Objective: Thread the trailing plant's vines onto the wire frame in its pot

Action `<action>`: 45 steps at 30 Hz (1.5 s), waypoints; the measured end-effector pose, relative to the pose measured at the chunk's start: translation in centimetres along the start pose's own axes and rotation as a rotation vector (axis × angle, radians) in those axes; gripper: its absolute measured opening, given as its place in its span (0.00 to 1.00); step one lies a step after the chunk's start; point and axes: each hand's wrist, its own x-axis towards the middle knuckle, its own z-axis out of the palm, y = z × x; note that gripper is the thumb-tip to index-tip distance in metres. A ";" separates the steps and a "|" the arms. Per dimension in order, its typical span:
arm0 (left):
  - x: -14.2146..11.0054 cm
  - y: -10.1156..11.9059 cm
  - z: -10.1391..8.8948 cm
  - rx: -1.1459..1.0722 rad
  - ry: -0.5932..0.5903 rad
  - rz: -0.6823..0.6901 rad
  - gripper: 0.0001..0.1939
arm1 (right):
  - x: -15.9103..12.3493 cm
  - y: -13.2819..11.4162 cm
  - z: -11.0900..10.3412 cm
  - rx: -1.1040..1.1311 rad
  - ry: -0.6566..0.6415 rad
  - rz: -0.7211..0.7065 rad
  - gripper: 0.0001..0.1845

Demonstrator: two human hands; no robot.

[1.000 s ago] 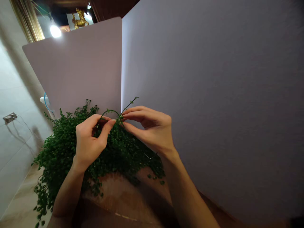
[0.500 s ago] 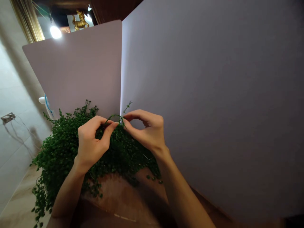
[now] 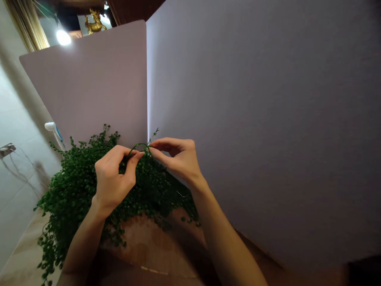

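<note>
A thin green plant stem (image 3: 139, 144) arches between my two hands, its small leafy tip rising above my right fingers. My left hand (image 3: 114, 174) pinches the stem between thumb and fingertips. From the other side, my right hand (image 3: 178, 157) pinches it too, thumb against forefinger, close to the left fingertips. Below and behind both hands spreads a dense trailing plant (image 3: 74, 178) with bead-like round leaves, much like string of pearls. Parts of it are hidden by my hands and forearms.
The plant rests on a brown wooden table (image 3: 143, 234), where a few loose beads lie. Tall pale panels (image 3: 253, 119) stand behind and to the right. A lit bulb (image 3: 63, 37), a golden figurine (image 3: 95, 22), a white-and-blue handled object (image 3: 55, 133) and a wall socket (image 3: 7, 149) are farther off.
The whole view has shifted slightly, so everything sits a little further left. My right hand has come slightly nearer to the left one; both keep their pinch on the stem.
</note>
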 end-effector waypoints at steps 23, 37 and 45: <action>-0.5 0.5 0.4 -0.064 0.042 -0.049 0.04 | 1.3 3.6 -1.8 -0.571 0.077 0.081 0.10; -4.3 -3.8 5.2 -0.733 0.006 -0.687 0.14 | 0.4 2.3 -3.2 -0.713 -0.606 0.193 0.09; -8.1 -3.8 5.1 -0.794 0.109 -0.767 0.14 | 0.1 -0.2 -2.3 -0.296 -0.721 0.136 0.13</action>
